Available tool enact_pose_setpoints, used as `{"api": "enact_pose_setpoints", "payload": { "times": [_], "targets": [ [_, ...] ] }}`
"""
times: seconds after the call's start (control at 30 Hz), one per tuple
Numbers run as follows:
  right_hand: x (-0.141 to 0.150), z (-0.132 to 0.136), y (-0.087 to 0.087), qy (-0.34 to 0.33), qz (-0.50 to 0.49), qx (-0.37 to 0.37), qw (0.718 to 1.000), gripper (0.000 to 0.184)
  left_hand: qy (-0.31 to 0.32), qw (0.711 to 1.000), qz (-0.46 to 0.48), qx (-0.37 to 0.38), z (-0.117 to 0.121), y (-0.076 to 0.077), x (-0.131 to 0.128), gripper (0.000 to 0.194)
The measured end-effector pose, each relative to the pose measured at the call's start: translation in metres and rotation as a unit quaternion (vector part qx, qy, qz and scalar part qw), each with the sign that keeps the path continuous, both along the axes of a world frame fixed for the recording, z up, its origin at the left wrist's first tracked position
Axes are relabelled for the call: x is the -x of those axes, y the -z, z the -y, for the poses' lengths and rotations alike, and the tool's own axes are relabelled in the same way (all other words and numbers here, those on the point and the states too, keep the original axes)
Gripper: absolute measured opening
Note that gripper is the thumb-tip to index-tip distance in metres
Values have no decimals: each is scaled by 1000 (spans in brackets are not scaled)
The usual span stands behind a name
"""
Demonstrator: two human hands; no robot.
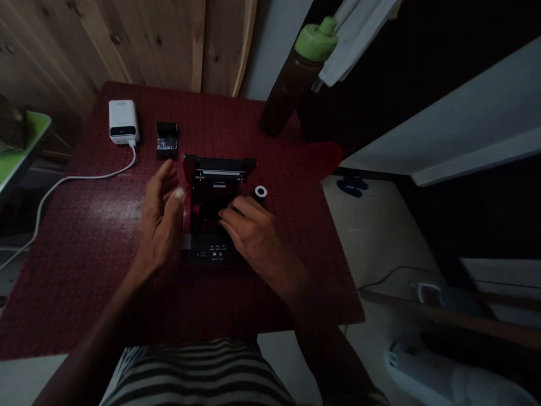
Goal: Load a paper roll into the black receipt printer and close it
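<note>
A small black device that looks like a compact printer [216, 239] stands on the table with its lid [222, 163] raised and its dark inner compartment exposed. My right hand [253, 225] reaches into that compartment from the right, fingers pinched together; whatever they hold, if anything, is hidden in shadow. Beside the device's left side, my left hand [160, 211] is held with fingers apart and nothing in it. Just behind my right hand sits a small dark roll with a white ring-shaped end [261, 192]. A black two-roller ribbon piece [167, 140] lies farther back on the left.
On the red patterned table [97, 225], a white power bank [123, 121] has a white cable [84, 177] trailing off left. A dark bottle with a green cap [316, 42] stands at the back right. A red rounded object [325, 160] is at the right edge.
</note>
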State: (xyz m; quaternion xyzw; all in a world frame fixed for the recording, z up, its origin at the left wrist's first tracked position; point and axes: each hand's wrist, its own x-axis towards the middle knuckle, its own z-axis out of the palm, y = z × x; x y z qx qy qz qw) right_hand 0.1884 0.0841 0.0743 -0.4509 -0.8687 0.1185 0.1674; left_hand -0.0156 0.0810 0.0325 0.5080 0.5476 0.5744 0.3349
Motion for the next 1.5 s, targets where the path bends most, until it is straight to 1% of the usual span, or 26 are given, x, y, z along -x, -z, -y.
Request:
{"api": "enact_pose_setpoints", "payload": {
  "times": [0.1,0.17,0.27,0.33,0.43,0.5,0.63,0.73,0.8,0.93,1.07,1.17,1.33,1.43,1.5],
  "targets": [
    [-2,10,3,-8,-7,-11,1000,26,36,999,19,-14,-20,-9,0,58],
    [-4,18,5,-2,4,-33,999,27,34,999,38,-17,-24,-12,-3,52],
    [-4,27,8,16,24,-78,997,30,-5,999,42,-8,-19,-14,-6,38],
    [-3,32,9,24,30,-112,993,30,-14,999,40,4,-15,-13,-7,31],
    [-1,41,9,32,17,-161,986,28,-14,998,53,13,-6,-12,-7,25],
    [2,46,9,42,-1,-180,983,24,-14,997,65,26,1,-9,-6,30],
    [5,52,13,44,-37,-202,978,23,-3,993,92,76,21,0,-5,53],
    [6,50,17,40,-56,-225,972,24,6,987,107,118,32,5,-4,59],
    [6,49,19,38,-58,-230,971,23,8,985,116,131,35,6,-4,58],
    [5,46,21,23,-61,-235,970,26,13,983,125,133,36,8,-4,58],
    [5,46,21,22,-60,-219,974,25,12,977,158,141,37,11,-5,58],
    [3,43,17,14,-59,-213,975,22,7,975,169,141,37,8,-7,56],
    [2,36,5,8,-25,-225,974,27,6,986,124,111,28,-2,-7,46],
    [4,32,1,7,-6,-243,970,30,4,989,112,94,23,-4,-8,47],
    [5,30,0,0,-11,-263,965,32,5,989,112,94,23,-3,-8,48]
  ]
}}
